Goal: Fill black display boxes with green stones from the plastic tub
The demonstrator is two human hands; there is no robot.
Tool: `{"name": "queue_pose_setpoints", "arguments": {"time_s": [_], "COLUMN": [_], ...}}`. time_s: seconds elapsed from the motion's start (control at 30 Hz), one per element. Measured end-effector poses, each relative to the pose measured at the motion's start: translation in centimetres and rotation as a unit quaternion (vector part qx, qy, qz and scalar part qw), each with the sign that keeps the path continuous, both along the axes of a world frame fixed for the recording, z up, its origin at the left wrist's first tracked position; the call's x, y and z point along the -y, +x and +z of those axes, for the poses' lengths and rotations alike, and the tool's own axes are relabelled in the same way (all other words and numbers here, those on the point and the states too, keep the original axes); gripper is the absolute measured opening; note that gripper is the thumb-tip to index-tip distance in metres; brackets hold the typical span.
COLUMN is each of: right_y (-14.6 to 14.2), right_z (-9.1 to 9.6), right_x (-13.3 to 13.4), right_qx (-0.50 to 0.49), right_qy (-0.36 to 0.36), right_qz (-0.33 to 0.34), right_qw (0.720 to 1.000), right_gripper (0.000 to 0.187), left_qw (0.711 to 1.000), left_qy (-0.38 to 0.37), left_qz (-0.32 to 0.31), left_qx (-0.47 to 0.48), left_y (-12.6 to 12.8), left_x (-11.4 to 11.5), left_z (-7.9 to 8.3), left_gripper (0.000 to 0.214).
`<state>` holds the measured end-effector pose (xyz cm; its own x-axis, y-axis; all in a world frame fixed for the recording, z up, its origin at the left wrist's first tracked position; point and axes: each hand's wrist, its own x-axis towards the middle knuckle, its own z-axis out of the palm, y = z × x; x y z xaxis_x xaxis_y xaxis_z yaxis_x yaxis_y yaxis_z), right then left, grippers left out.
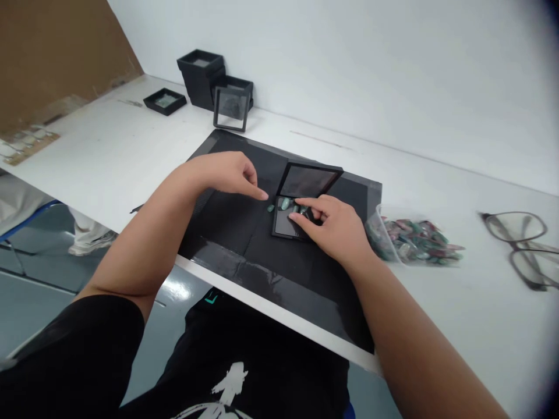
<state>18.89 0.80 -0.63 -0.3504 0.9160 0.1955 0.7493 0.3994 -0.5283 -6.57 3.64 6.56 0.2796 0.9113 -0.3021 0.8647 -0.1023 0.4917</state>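
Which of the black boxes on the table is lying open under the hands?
The hinged box on the black mat, its lid raised; the other boxes stand away by the wall.

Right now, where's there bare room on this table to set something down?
Bare white table lies between the black mat and the stacked black boxes, and also between the bag of stones and the glasses. It is crowded around the open case, where left hand and right hand work.

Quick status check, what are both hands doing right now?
Left hand pointing at green stones, fingers open. Right hand fingertips on stones in open black case. Bag of stones beside right wrist, nothing blocking.
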Motion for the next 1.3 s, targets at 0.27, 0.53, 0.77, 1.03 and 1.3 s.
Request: {"name": "queue_pose_setpoints", "arguments": {"time_s": [0.27, 0.53, 0.77, 1.03, 1.3], "right_y": [1.1, 1.8, 1.6, 1.3, 0.6], "right_z": [0.1, 0.9, 0.8, 0.7, 1.2], "right_x": [0.8, 1.0, 1.3, 1.6, 2.4], "right_qx": [-0.024, -0.051, -0.067, -0.238, -0.387], "right_qy": [0.032, 0.127, 0.12, 0.099, -0.007], "right_qz": [-0.02, -0.077, -0.042, -0.067, -0.014], "right_qw": [0.999, 0.988, 0.99, 0.964, 0.922], "right_gripper": [0.035, 0.027, 0.025, 0.022, 0.037], "left_qw": [1.0, 0.999, 0.998, 0.973, 0.793], "left_qy": [-0.005, 0.046, 0.06, 0.072, 0.52], "left_qz": [-0.02, -0.001, 0.002, -0.111, -0.195], "left_qx": [-0.003, -0.009, -0.021, 0.191, 0.251], "left_y": [1.3, 2.8, 2.5, 0.3, 3.8], "left_x": [0.0, 0.2, 0.2, 0.4, 1.7], "left_z": [-1.1, -2.4, -1.9, -0.2, -3.4], "left_gripper": [0.046, 0.03, 0.016, 0.021, 0.016]}}
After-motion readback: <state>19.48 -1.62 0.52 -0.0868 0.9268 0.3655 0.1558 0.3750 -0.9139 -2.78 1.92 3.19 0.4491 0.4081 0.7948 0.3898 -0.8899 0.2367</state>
